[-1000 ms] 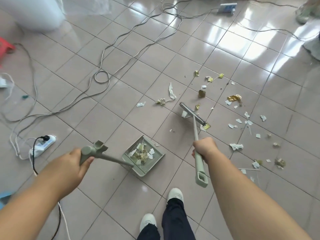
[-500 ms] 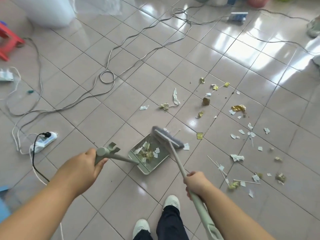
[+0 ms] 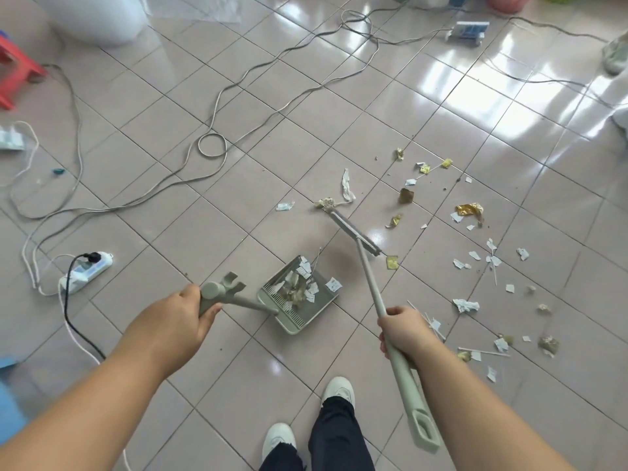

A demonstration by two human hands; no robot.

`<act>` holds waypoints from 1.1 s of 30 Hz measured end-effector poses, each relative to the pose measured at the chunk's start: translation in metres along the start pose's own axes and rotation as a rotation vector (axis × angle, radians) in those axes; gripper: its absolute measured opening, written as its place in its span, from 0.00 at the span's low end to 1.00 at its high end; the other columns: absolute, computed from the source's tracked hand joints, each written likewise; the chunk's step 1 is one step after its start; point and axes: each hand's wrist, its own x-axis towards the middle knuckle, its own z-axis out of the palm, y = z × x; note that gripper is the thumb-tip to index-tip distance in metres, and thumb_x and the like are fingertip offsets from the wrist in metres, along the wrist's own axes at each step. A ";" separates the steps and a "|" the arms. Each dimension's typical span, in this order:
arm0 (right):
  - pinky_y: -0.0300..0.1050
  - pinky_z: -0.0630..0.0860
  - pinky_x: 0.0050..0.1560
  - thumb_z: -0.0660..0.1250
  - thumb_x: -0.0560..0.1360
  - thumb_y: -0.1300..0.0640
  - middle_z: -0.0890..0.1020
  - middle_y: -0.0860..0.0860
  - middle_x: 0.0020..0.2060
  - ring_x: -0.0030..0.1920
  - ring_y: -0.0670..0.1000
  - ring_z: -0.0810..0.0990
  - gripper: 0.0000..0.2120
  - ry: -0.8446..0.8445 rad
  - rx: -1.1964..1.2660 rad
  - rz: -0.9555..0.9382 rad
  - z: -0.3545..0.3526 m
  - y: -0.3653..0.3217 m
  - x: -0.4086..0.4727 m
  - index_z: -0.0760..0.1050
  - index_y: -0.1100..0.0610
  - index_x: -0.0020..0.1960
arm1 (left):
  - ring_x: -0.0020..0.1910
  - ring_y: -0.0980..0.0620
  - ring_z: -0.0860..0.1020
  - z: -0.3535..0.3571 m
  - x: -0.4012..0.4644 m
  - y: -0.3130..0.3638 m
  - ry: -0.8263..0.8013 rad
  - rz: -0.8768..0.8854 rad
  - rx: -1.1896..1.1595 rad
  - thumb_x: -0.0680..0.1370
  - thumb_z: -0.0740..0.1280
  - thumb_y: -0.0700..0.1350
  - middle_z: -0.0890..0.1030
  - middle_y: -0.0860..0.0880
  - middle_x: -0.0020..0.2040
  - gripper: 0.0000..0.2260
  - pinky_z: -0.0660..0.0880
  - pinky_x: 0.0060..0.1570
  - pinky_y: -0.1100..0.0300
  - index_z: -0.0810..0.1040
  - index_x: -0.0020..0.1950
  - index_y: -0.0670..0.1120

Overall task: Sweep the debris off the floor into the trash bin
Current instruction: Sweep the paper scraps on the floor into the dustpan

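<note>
Presently, findings as follows.
Left hand: your left hand (image 3: 180,317) is wrapped round the dustpan handle (image 3: 217,295), fingers curled tight on it.
Right hand: your right hand (image 3: 402,333) is clamped on the broom (image 3: 370,283) part-way up the shaft.
Dustpan: the dustpan (image 3: 295,295) sits on the tiled floor (image 3: 136,158) just ahead of your shoes, holding a pile of paper and foil scraps.
Broom head: set down beyond the pan, one end touching a crumpled scrap (image 3: 327,202).
Debris: most scraps (image 3: 489,256) lie scattered to your right, well apart from the pan.
Trash bin: none that I can identify in view.
Risk, spill: in my judgement, tilting the loaded pan would shed the scraps.
Risk, scatter: a hard stroke could flick light paper past the pan.
Risk, snag: the cables (image 3: 210,144) and power strip (image 3: 86,271) lie near; the bristles could catch them.
Writing: none legible.
</note>
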 end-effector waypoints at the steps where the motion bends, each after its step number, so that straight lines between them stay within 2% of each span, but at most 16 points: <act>1: 0.38 0.72 0.23 0.57 0.76 0.65 0.73 0.58 0.32 0.23 0.52 0.71 0.13 0.004 0.002 0.023 0.006 0.000 0.007 0.71 0.63 0.59 | 0.41 0.40 0.78 0.000 0.001 -0.001 0.001 0.000 0.003 0.78 0.57 0.55 0.79 0.42 0.43 0.16 0.70 0.35 0.55 0.71 0.51 0.42; 6: 0.43 0.73 0.26 0.57 0.76 0.67 0.71 0.59 0.34 0.25 0.53 0.72 0.06 -0.066 -0.060 0.103 0.052 0.010 0.007 0.69 0.62 0.52 | 0.41 0.40 0.78 -0.002 0.003 0.000 -0.007 0.000 0.014 0.78 0.56 0.55 0.79 0.42 0.43 0.16 0.69 0.35 0.55 0.69 0.48 0.42; 9: 0.44 0.73 0.26 0.57 0.76 0.67 0.72 0.59 0.35 0.26 0.53 0.72 0.07 -0.140 -0.036 0.125 0.074 0.008 -0.011 0.69 0.62 0.53 | 0.42 0.40 0.78 -0.003 0.005 0.005 -0.017 0.010 0.021 0.78 0.56 0.55 0.79 0.42 0.43 0.16 0.69 0.35 0.55 0.69 0.49 0.42; 12: 0.41 0.73 0.26 0.58 0.76 0.66 0.73 0.58 0.33 0.25 0.53 0.73 0.08 -0.193 -0.019 0.150 0.081 -0.005 -0.022 0.71 0.63 0.54 | 0.42 0.41 0.78 -0.005 0.005 0.008 -0.025 0.008 0.016 0.78 0.55 0.55 0.79 0.42 0.44 0.16 0.70 0.36 0.54 0.69 0.50 0.42; 18: 0.41 0.73 0.27 0.58 0.76 0.65 0.73 0.58 0.32 0.22 0.53 0.72 0.08 -0.132 0.101 0.118 0.072 -0.021 -0.030 0.71 0.61 0.53 | 0.40 0.40 0.78 -0.004 0.000 0.009 -0.009 0.012 -0.006 0.78 0.56 0.55 0.79 0.42 0.42 0.17 0.71 0.35 0.54 0.70 0.49 0.41; 23: 0.43 0.75 0.27 0.57 0.76 0.65 0.75 0.60 0.42 0.23 0.54 0.74 0.11 -0.074 0.025 0.076 0.084 -0.018 -0.027 0.69 0.60 0.58 | 0.40 0.39 0.78 -0.001 0.000 0.016 0.005 0.016 -0.014 0.78 0.57 0.55 0.79 0.41 0.42 0.16 0.65 0.32 0.56 0.70 0.48 0.41; 25: 0.46 0.77 0.32 0.57 0.76 0.66 0.76 0.60 0.37 0.25 0.55 0.75 0.11 -0.098 -0.003 0.109 0.093 -0.020 -0.025 0.68 0.63 0.58 | 0.40 0.39 0.78 0.001 0.001 0.021 0.006 0.018 -0.019 0.78 0.57 0.55 0.79 0.42 0.42 0.16 0.66 0.32 0.56 0.70 0.48 0.41; 27: 0.48 0.77 0.36 0.57 0.76 0.66 0.75 0.58 0.31 0.27 0.55 0.75 0.09 -0.137 -0.013 0.152 0.099 -0.021 -0.027 0.67 0.65 0.56 | 0.39 0.40 0.77 0.001 0.002 0.025 0.009 0.020 -0.013 0.78 0.57 0.55 0.78 0.42 0.42 0.16 0.66 0.32 0.56 0.70 0.48 0.41; 30: 0.43 0.74 0.29 0.58 0.75 0.66 0.74 0.59 0.33 0.27 0.55 0.75 0.02 -0.192 0.031 0.175 0.095 -0.021 -0.035 0.68 0.63 0.47 | 0.34 0.44 0.72 -0.002 0.009 0.029 0.029 0.006 -0.013 0.78 0.56 0.55 0.78 0.42 0.41 0.16 0.65 0.32 0.57 0.69 0.47 0.41; 32: 0.41 0.72 0.26 0.58 0.76 0.65 0.74 0.58 0.32 0.25 0.54 0.75 0.05 -0.186 0.042 0.146 0.083 -0.024 -0.037 0.67 0.60 0.41 | 0.34 0.45 0.71 -0.007 0.014 0.032 0.036 0.003 -0.003 0.78 0.56 0.55 0.79 0.42 0.42 0.16 0.66 0.33 0.57 0.69 0.47 0.41; 33: 0.40 0.71 0.25 0.58 0.76 0.65 0.74 0.57 0.30 0.23 0.53 0.74 0.05 -0.177 0.058 0.137 0.075 -0.026 -0.038 0.67 0.61 0.41 | 0.36 0.44 0.72 -0.009 0.016 0.034 0.035 0.006 0.002 0.78 0.56 0.55 0.79 0.42 0.43 0.16 0.66 0.33 0.57 0.69 0.48 0.41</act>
